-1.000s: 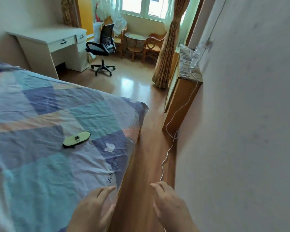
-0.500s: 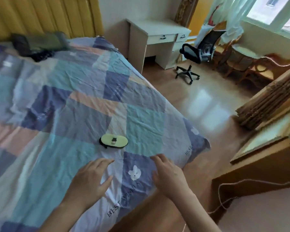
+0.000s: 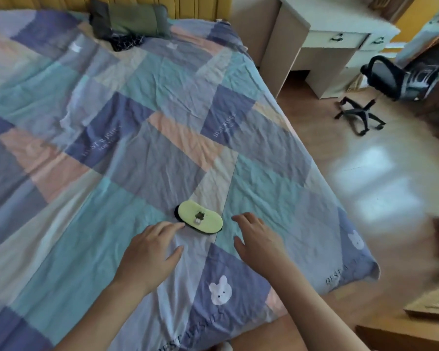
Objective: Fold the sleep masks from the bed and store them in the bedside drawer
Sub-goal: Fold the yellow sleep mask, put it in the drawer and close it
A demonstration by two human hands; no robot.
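Observation:
A pale green sleep mask (image 3: pixel 200 217) with a small dark figure on it and a black underside lies flat on the patchwork bedspread (image 3: pixel 142 138), near the bed's foot corner. My left hand (image 3: pixel 150 252) hovers just left of and below the mask, fingers spread, fingertips almost at its black edge. My right hand (image 3: pixel 257 239) is open just right of the mask, a short gap away. Neither hand holds anything. No bedside drawer is in view.
A dark green pillow (image 3: pixel 134 20) and a black cloth (image 3: pixel 126 41) lie at the bed's head. A white desk (image 3: pixel 332 44) and black office chair (image 3: pixel 390 84) stand on the wooden floor to the right. A wooden cabinet edge (image 3: pixel 421 325) is at lower right.
The view has swung from the wall and floor onto the bed. Both hands have moved forward over the bedspread and now flank the sleep mask, which has stayed where it lay.

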